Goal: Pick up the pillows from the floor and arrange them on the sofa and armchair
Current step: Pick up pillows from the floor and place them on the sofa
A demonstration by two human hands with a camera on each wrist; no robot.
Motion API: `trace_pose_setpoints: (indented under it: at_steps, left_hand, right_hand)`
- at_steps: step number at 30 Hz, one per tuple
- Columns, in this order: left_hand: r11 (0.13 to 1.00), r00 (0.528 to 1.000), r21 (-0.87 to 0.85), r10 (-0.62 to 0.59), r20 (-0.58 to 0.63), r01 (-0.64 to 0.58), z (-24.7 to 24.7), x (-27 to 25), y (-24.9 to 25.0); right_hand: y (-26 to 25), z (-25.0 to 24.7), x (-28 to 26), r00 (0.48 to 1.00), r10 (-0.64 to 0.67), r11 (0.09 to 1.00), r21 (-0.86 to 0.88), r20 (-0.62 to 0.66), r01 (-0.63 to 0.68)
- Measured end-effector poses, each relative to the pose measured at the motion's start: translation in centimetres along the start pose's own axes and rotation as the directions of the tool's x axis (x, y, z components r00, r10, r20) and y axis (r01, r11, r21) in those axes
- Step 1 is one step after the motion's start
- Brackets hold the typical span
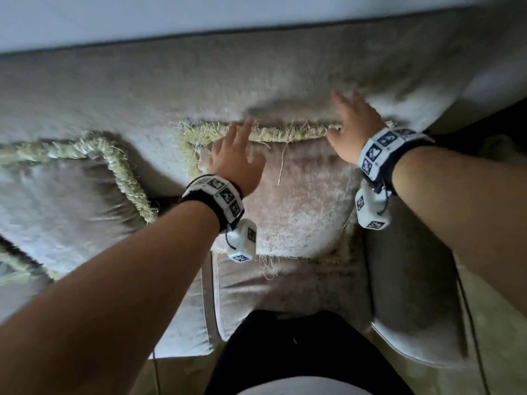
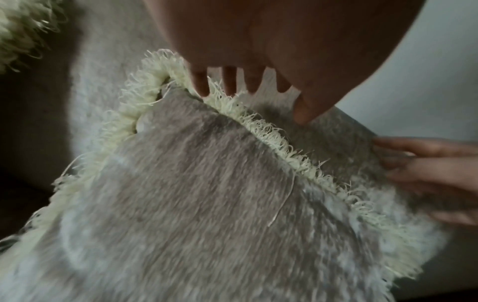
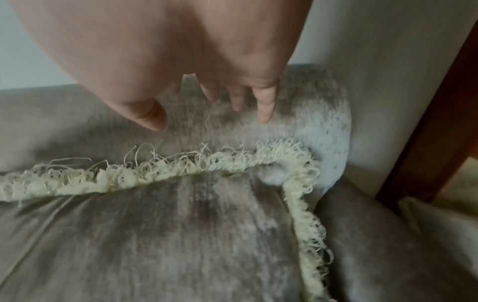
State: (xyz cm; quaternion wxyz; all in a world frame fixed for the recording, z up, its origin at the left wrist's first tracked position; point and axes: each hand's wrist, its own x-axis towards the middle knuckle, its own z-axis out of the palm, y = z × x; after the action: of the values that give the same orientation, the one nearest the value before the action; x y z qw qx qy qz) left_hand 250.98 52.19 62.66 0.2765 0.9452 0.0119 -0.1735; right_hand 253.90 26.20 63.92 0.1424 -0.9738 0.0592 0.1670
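Note:
A taupe velvet pillow [image 1: 296, 201] with a cream fringe leans against the sofa back [image 1: 199, 86] at the right end of the seat. My left hand [image 1: 236, 158] lies with straight, spread fingers over its upper left corner. My right hand [image 1: 352, 124] is open too, fingers spread at the pillow's upper right corner and reaching onto the back cushion. Seen from the left wrist, the pillow [image 2: 207, 194] fills the frame under my left hand [image 2: 245, 81], with my right hand's fingers [image 2: 426, 163] at the right. The right wrist view shows the pillow [image 3: 168, 235] below my right hand [image 3: 207, 102].
A second fringed pillow [image 1: 57, 201] lies on the sofa to the left. The sofa's right armrest [image 1: 413, 280] runs beside the pillow. A wall [image 1: 142, 18] stands behind the sofa. My dark-clothed legs [image 1: 299, 352] press against the seat front. A dark wooden frame [image 3: 439, 102] stands right of the sofa.

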Motion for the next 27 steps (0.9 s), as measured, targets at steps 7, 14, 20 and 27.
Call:
trace_pose_setpoints:
  at_steps: [7,14,20,27]
  left_hand:
    - [0.991,0.958,-0.062,-0.102,0.268,0.123,0.0,-7.5,-0.6]
    - [0.998,0.926,-0.020,-0.041,0.374,0.052,1.3,-13.7,1.5]
    - [0.992,0.878,0.065,0.066,0.473,-0.109,4.8,-17.8,5.3]
    - [0.969,0.852,0.060,0.179,0.492,-0.239,7.3,-22.5,11.1]
  right_hand:
    - [0.3,2.4,-9.1,0.975,-0.062,0.992,-0.097,0.214,0.085]
    - [-1.5,3.9,-18.6,0.944,-0.006,1.000,-0.024,0.330,0.015]
    - [0.7,3.2,-26.3,0.936,0.118,0.990,0.039,0.330,-0.139]
    - [6.7,2.9,-33.6,0.921,0.288,0.956,-0.020,0.263,-0.294]
